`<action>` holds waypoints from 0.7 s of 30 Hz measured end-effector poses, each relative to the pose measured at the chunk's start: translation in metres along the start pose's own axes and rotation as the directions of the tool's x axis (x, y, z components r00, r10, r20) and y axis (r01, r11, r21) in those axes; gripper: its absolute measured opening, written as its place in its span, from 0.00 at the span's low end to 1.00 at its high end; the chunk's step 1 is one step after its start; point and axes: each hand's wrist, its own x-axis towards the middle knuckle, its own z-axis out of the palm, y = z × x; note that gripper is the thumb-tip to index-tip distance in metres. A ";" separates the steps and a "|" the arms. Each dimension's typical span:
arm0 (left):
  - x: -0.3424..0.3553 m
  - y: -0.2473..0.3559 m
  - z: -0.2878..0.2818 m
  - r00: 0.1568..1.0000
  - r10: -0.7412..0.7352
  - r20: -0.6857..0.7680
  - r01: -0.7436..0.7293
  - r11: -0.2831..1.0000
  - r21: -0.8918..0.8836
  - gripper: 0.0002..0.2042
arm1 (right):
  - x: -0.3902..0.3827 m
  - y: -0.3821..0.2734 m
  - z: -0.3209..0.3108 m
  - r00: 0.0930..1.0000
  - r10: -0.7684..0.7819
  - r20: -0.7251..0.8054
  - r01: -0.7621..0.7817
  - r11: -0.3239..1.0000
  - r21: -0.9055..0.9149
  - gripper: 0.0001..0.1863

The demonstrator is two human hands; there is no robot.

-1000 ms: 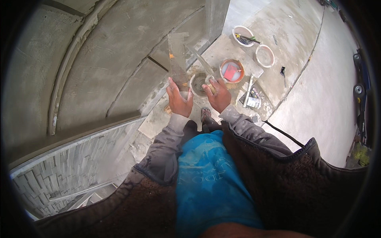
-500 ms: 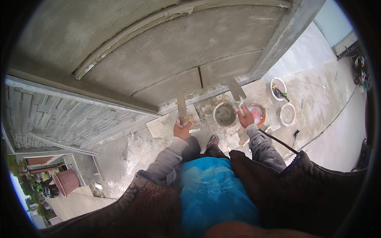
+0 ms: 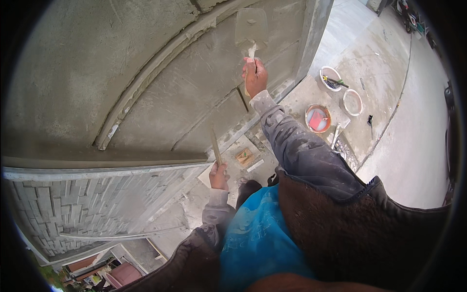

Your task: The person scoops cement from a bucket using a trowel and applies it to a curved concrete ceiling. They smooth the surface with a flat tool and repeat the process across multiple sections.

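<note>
My right hand (image 3: 256, 78) is closed around the pale, mortar-smeared handle of a trowel (image 3: 251, 28). Its broad blade is up at the grey plastered wall (image 3: 194, 92), below a curved raised band (image 3: 141, 73); whether it touches, I cannot tell. Lower and to the left, my left hand (image 3: 219, 176) grips a long flat trowel (image 3: 215, 143), turned nearly edge-on with its tip toward the wall. A wooden block (image 3: 244, 156) lies on the ground near that hand. My right sleeve covers the spot where the mortar bucket stood.
An orange-rimmed bucket (image 3: 318, 118) holds cloudy liquid and something pink. Farther right stand a white bucket with tools (image 3: 331, 79) and another pale bucket (image 3: 352, 102). Stacked stone cladding (image 3: 82, 209) covers the wall at left. A concrete post (image 3: 314, 39) edges the plastered wall.
My right hand has lifted its trowel from beside the mortar bucket up to the wall. My left hand has turned its flat trowel edge-on. The view has swung round.
</note>
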 end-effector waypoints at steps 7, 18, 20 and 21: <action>0.008 0.011 -0.057 0.998 -0.055 0.025 0.054 0.997 0.053 0.17 | 0.116 0.040 -0.009 0.912 -0.305 -0.273 0.238 0.938 -0.252 0.17; 0.030 0.039 -0.021 0.999 -0.021 -0.038 0.021 1.000 -0.013 0.18 | 0.067 0.031 0.004 0.895 -0.408 -0.178 0.274 0.819 -0.504 0.16; 0.036 0.040 -0.014 1.000 -0.020 -0.017 0.020 1.000 -0.008 0.18 | 0.048 0.023 0.013 0.922 -0.358 -0.150 0.258 0.855 -0.450 0.16; 0.037 0.042 -0.010 1.000 -0.019 -0.007 0.019 1.000 -0.005 0.18 | 0.043 0.026 0.016 0.936 -0.327 -0.129 0.235 0.854 -0.463 0.15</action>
